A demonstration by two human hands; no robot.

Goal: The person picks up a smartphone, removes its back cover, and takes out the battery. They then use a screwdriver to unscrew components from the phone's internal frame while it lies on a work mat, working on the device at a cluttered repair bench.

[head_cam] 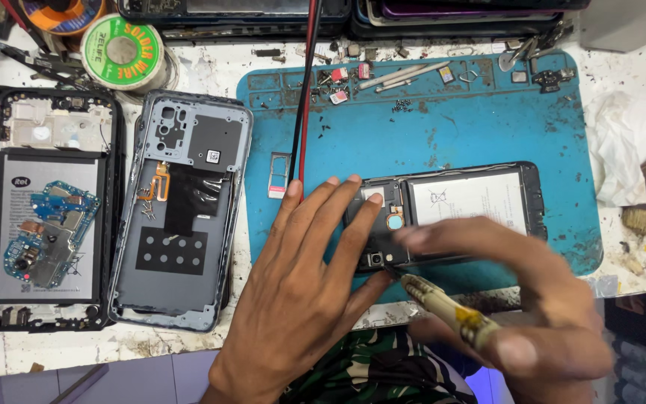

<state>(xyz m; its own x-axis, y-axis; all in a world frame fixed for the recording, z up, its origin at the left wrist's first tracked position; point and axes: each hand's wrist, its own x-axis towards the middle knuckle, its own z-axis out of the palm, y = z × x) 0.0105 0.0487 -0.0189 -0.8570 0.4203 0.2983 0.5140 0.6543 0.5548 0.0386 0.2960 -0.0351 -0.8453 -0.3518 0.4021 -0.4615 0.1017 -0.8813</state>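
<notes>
On the counter (188, 355), at 3 o'clock of centre, lies the blue work mat (457, 135); at 9 o'clock the loose grey back cover (177, 217). On the mat's 6 o'clock edge rests the opened phone (472, 206), battery showing. We judge screw work near its camera corner to be the step in hand; the next move calls for a steady, upright tip. Our left hand (300, 292) lies flat, fingers spread apart, pinning the phone's 9 o'clock end, clamped on nothing. Our right hand (540, 314), blurred, is closed around the yellowed screwdriver (446, 308), tip touching the phone's frame. Loose screws (401, 106) sit at 12 o'clock.
</notes>
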